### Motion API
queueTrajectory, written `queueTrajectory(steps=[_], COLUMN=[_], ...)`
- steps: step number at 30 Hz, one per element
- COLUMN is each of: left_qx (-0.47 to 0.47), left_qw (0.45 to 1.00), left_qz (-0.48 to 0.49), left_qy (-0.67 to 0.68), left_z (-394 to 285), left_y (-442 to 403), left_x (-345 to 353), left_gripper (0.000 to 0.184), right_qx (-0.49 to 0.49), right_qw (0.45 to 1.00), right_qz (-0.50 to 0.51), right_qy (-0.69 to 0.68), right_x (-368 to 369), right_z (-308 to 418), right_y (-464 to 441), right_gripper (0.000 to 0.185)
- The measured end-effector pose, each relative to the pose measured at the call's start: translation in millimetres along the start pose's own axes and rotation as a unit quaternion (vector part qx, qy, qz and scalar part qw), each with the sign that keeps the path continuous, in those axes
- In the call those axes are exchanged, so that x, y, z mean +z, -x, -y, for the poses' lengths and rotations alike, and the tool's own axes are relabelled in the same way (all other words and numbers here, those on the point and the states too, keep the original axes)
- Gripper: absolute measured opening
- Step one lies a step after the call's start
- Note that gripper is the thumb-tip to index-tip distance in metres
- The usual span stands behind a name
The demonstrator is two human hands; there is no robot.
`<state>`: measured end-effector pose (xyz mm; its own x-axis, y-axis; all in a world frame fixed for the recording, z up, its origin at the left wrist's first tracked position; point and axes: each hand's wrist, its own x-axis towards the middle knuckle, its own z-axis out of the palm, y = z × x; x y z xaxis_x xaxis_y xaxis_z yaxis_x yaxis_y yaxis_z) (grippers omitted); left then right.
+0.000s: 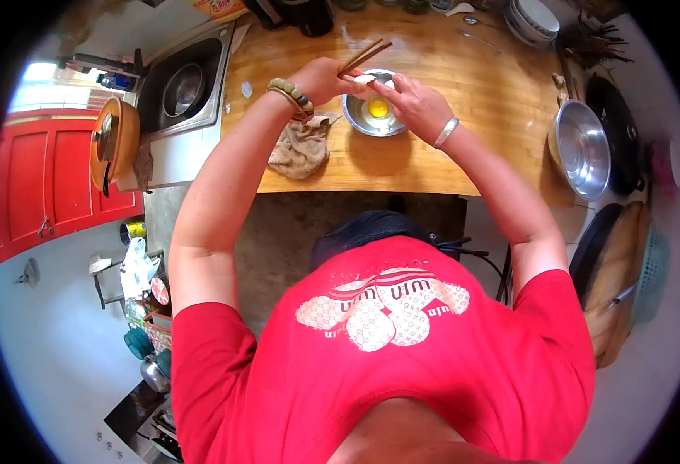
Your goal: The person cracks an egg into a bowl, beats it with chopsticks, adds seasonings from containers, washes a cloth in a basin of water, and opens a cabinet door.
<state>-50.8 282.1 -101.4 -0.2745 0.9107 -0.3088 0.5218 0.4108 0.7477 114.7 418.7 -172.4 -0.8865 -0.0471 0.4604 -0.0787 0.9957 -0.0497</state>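
Note:
My left hand (328,80), with a beaded bracelet at the wrist, is closed around a pair of wooden chopsticks (371,54) that point up and to the right. The same hand's fingertips also hold a piece of white eggshell (364,79) over the rim of a metal bowl (353,122). Inside the bowl lies a raw egg with a whole yellow yolk (378,107). My right hand (419,104), wearing a silver bangle, reaches over the bowl's right side. One of its fingers stretches to the eggshell; its other fingers are partly bent, with nothing visible in them.
A crumpled brown cloth (301,147) lies on the wooden counter (448,166), left of the bowl. Farther left is a sink (220,73) holding a metal basin (184,89). A large metal bowl (583,147) stands at right, with stacked bowls (537,17) behind.

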Motion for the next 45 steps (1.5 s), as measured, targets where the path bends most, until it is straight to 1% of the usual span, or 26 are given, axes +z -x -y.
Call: queueTrajectory(steps=[1,3,4,6,7,9,10,12,16,18,21,22,24,25,27,28,30,31,33,34,36,37,39,40,42,45], left_qx=[0.000,-0.004,-0.003,-0.005,-0.005,0.015,0.017,0.026,0.020,0.027,0.021,0.020,0.018,0.017,0.007,0.006,-0.073,-0.073,-0.068,-0.069,-0.037,-0.037,0.012,0.012,-0.019,-0.022], left_qw=[1.000,1.000,1.000,0.999,0.999,0.999,0.999,0.999,0.999,0.998,0.998,0.998,0.997,0.997,0.999,0.999,0.997,0.996,0.997,0.996,0.999,0.999,0.999,0.999,0.999,0.999], left_qz=[0.004,0.002,0.005,0.004,0.006,0.030,0.031,0.026,0.050,0.058,0.055,0.056,0.072,0.071,0.015,0.015,0.026,0.028,0.035,0.035,0.013,0.013,0.034,0.035,0.031,0.025], left_qy=[-0.003,-0.028,-0.029,-0.047,-0.048,0.006,0.004,-0.007,0.006,0.010,0.017,0.017,0.018,0.017,0.036,0.036,-0.032,-0.032,-0.032,-0.033,-0.035,-0.035,0.021,0.020,-0.035,-0.024], left_z=[-5.2,-16.4,-18.1,-19.4,-18.2,-15.5,-15.4,-15.5,-17.1,-16.0,-14.0,-10.8,-6.6,-6.5,-12.5,-18.3,-29.4,-28.8,-25.2,-20.6,-11.1,-8.0,-9.6,-14.0,-23.2,-18.2], left_y=[0.6,1.0,0.0,-1.4,-2.0,-6.9,-10.0,-13.1,-14.3,-15.0,-11.8,-12.8,-16.2,-16.0,-13.1,-10.0,-3.3,-3.8,-7.0,-9.7,-15.1,-17.2,-17.9,-16.2,-11.7,-10.7], left_x=[-1.8,-6.1,-6.4,-7.0,-6.2,-6.3,-7.2,-8.1,-7.3,-8.4,-9.9,-8.6,-5.7,-5.7,-6.4,-7.9,-9.4,-7.9,-7.0,-6.6,-4.7,-4.2,-3.9,-5.6,-9.8,-9.0], left_gripper=[0.029,0.029,0.029,0.030,0.030,0.031,0.031,0.032,0.032,0.032,0.030,0.030,0.029,0.029,0.029,0.029,0.027,0.027,0.027,0.027,0.029,0.029,0.032,0.032,0.034,0.034], right_qx=[0.005,0.026,0.030,0.026,0.029,0.050,0.053,0.018,0.044,-0.001,-0.007,-0.006,0.006,0.005,0.016,0.016,0.014,0.015,0.030,0.030,0.023,0.023,0.031,0.031,0.014,0.006], right_qw=[1.000,0.993,0.993,0.994,0.993,0.991,0.991,0.986,0.985,0.978,0.981,0.981,0.993,0.993,0.994,0.994,0.996,0.996,0.990,0.990,0.990,0.990,0.987,0.987,0.978,0.978], right_qz=[-0.002,0.117,0.117,0.061,0.061,0.086,0.084,0.103,0.085,0.129,0.110,0.110,0.094,0.094,0.109,0.109,0.052,0.052,0.122,0.121,0.086,0.086,0.121,0.120,0.117,0.110], right_qy=[0.000,0.002,0.002,-0.092,-0.093,-0.086,-0.085,-0.132,-0.146,-0.161,-0.159,-0.160,-0.064,-0.065,-0.024,-0.024,-0.070,-0.070,-0.062,-0.062,-0.107,-0.108,-0.104,-0.104,-0.174,-0.179], right_x=[-2.1,-10.1,-13.2,-17.1,-17.6,-17.1,-17.1,-16.4,-16.4,-15.6,-25.8,-23.2,-15.8,-14.5,-13.9,-14.8,-17.3,-16.9,-15.5,-16.3,-18.9,-16.4,-11.7,-13.0,-18.7,-20.8], right_z=[2.3,5.2,4.9,3.7,3.3,-1.4,-3.9,-6.2,-7.9,-10.1,-12.8,-12.0,-11.3,-9.5,-4.7,-3.3,-0.8,-0.4,-0.2,0.6,2.4,1.5,-1.0,-2.0,-5.0,-6.1], right_y=[-0.3,-2.1,-1.9,-2.0,-2.1,-4.8,-5.3,-5.4,-5.0,-3.7,-3.4,-3.0,-3.6,-2.8,-1.4,-1.9,-1.1,-0.8,-3.4,-4.9,-7.1,-7.2,-8.6,-8.1,-6.9,-6.1], right_gripper=[0.051,0.051,0.051,0.047,0.047,0.043,0.043,0.044,0.046,0.048,0.040,0.040,0.051,0.051,0.049,0.049,0.049,0.049,0.047,0.047,0.047,0.047,0.044,0.044,0.041,0.038])
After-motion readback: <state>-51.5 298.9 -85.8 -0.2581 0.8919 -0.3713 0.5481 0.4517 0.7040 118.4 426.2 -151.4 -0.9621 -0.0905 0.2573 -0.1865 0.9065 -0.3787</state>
